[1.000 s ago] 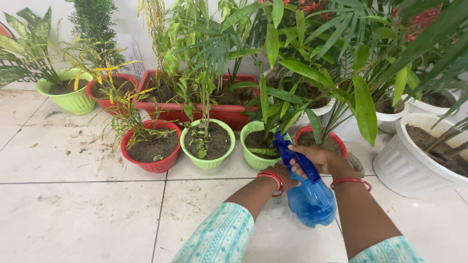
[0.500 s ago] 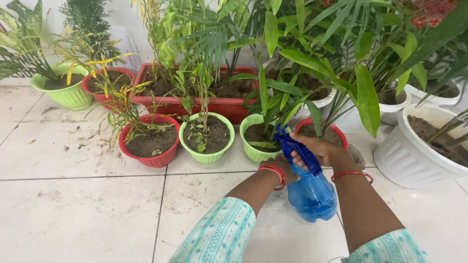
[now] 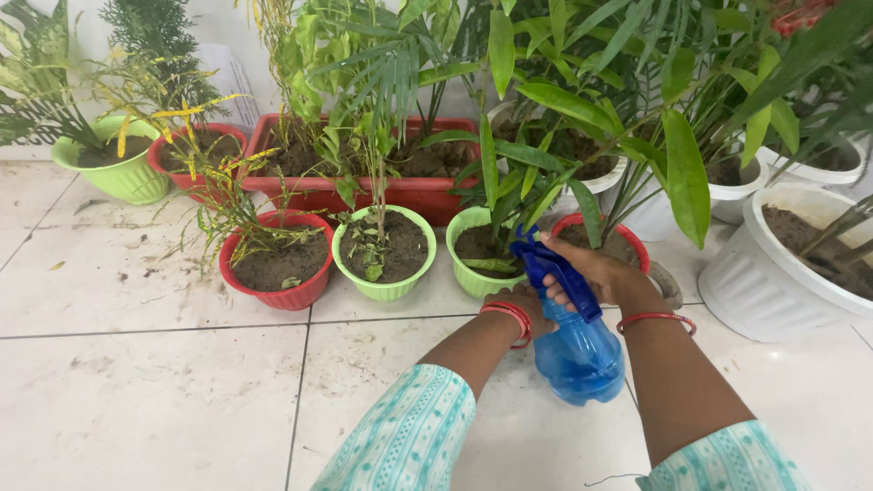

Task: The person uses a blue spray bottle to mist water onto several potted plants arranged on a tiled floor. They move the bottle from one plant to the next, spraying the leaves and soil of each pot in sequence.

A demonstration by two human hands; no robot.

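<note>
Floor (image 3: 136, 400) is laid w/ large off-white tiles, split by dark grout lines; soil crumbs and bits of dry leaf are scattered over the tiles at left-centre. A pale wall (image 3: 232, 23) is seen along the top left, behind the greenery, w/ a sheet of white paper (image 3: 229, 77) leaned against it. Potted plants are lined up across the upper half, approx. wall to wall: green pots (image 3: 114, 177), red pots (image 3: 273, 291), a long red trough (image 3: 309, 195), white ribbed planters (image 3: 755, 291) at right. Light is soft and even; shadows are faint.
</note>
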